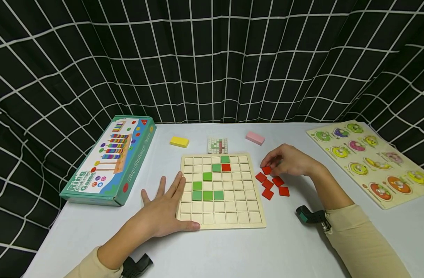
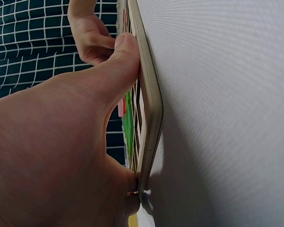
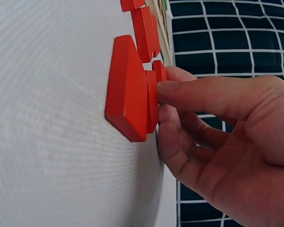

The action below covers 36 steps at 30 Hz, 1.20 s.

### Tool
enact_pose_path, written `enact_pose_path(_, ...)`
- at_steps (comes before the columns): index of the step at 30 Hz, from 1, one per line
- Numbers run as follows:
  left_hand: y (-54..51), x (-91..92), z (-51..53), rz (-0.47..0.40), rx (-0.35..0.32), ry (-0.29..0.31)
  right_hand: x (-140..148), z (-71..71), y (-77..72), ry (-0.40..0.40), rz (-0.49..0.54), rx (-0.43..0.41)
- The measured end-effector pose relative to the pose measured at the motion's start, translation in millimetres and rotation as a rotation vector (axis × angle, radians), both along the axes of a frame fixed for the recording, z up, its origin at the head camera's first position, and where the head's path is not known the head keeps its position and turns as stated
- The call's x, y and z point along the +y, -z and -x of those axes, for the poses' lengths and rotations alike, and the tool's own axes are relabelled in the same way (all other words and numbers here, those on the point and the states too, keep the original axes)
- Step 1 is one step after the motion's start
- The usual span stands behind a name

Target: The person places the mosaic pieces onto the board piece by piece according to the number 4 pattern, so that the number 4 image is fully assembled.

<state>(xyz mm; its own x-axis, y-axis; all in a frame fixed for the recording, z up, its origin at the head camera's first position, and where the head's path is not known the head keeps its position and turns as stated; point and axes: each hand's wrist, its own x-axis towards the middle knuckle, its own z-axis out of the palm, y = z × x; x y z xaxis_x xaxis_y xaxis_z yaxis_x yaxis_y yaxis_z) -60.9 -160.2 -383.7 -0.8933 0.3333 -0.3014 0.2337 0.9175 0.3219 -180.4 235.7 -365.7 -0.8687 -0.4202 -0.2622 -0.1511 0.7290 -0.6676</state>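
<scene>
A wooden grid board (image 1: 232, 212) lies flat, bearing several green tiles (image 1: 207, 195) and one red tile (image 1: 226, 167). The left hand (image 1: 163, 214) rests on its left side and lower left corner, fingers spread; in the left wrist view that hand (image 2: 71, 123) has its thumb along the board's edge (image 2: 154, 104). Right of the board lie several loose red tiles (image 1: 283, 191). The right hand (image 1: 293, 160) has thumb and fingertips at the farthest one (image 1: 266, 170). In the right wrist view the hand (image 3: 222, 127) pinches at a red tile (image 3: 159, 71) behind nearer ones (image 3: 128, 90).
Behind the board lie a small patterned card (image 1: 217, 146), a yellow block (image 1: 179, 141) and a pink block (image 1: 255, 138). A game box (image 1: 109, 160) stands at the left, and a fruit picture board (image 1: 375, 160) at the right. A dark gridded curtain (image 1: 212, 61) hangs behind the table.
</scene>
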Motion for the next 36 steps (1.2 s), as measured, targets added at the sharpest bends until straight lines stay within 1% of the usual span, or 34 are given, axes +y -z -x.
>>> enact_pose_path(4, 0.1, -0.1, -0.3, -0.001, 0.000, -0.001, 0, 0.3, 0.4, 0.004, -0.006, 0.016)
enact_pose_path(10, 0.6, 0.2, 0.4, 0.002, -0.003, 0.002, 1, 0.2, -0.7, 0.030, -0.005, 0.043)
enact_pose_path(18, 0.2, 0.0, 0.1, 0.009, 0.007, 0.002, -4, -2.1, -4.4, 0.075, 0.022, 0.040)
enact_pose_path(25, -0.1, 0.2, 0.4, 0.009, 0.001, 0.001, -11, -6.3, -7.3, 0.127, 0.031, 0.042)
enact_pose_path(31, -0.6, 0.4, 0.2, 0.006, -0.003, 0.001, -20, -10.2, -10.0, 0.137, 0.059, 0.063)
enact_pose_path(36, -1.7, 0.6, -0.1, 0.004, -0.010, 0.001, -30, -15.0, -10.1, 0.137, 0.072, 0.050)
